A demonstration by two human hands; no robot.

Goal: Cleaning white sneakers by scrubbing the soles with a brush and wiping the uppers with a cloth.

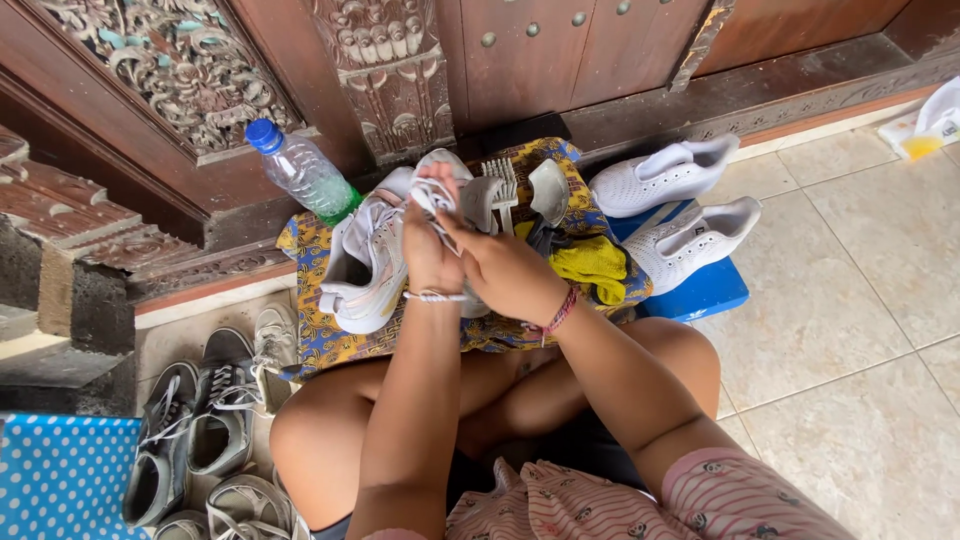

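Working the white laces (432,196) of the pale sneaker (368,262) on the patterned cloth (310,335), left hand (428,252) and right hand (505,270) pinch them tight; threading looks mid-way, needing steady tension.

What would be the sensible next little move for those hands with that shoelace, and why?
Probably draw the white lace further out of the pale sneaker: the left hand grips it bunched above the shoe, and the right hand pinches it alongside.

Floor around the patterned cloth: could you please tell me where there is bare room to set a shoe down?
Bare tile floor lies right of the blue board and white sneakers. The patterned cloth is crowded under both hands; grey sneakers fill the floor on its left.
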